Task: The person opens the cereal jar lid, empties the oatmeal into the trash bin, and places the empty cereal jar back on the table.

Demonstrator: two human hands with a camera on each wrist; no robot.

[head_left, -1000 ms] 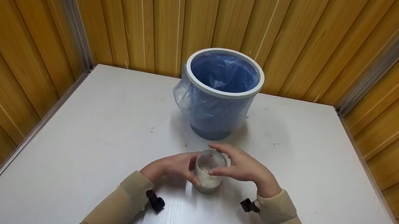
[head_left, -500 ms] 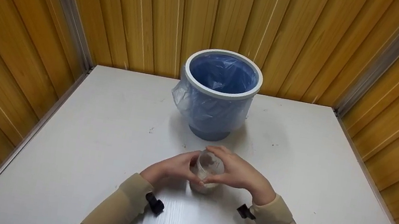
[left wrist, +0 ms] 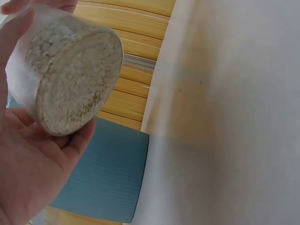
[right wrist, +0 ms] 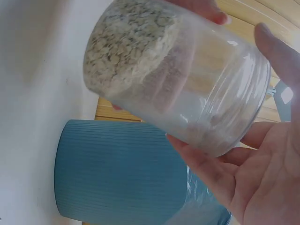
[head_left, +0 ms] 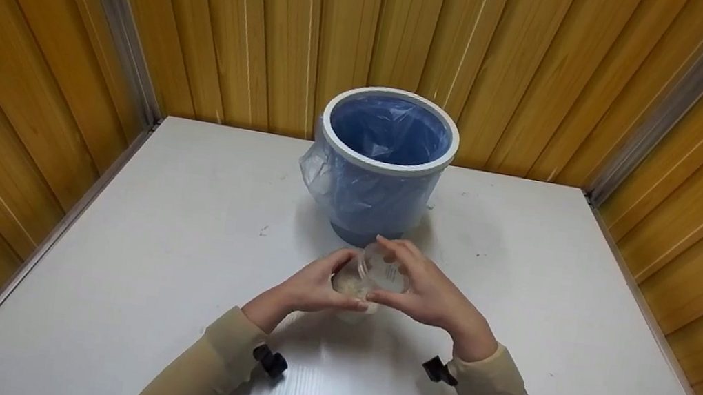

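A clear jar (head_left: 387, 274) partly filled with what look like rolled oats (right wrist: 126, 51) is held between both hands above the white table. My left hand (head_left: 310, 287) grips its lower, oat-filled end, with thumb and fingers on opposite sides. Around the ridged neck curls my right hand (head_left: 434, 295), its thumb near the rim. The left wrist view shows the jar's base (left wrist: 82, 84) tipped toward the camera, oats pressed against the glass. Tilted on its side in the right wrist view, the jar has oats at its base and a bare upper part.
Behind the hands stands a blue bin (head_left: 380, 195) with a pale rim and a clear plastic liner (head_left: 319, 168). Wood-panelled walls (head_left: 251, 29) enclose the back and sides of the white table (head_left: 176, 248). Black straps sit on both sleeves.
Both hands have raised the jar from the table and moved it slightly toward the bin. It is now tilted, where earlier it stood nearly upright.
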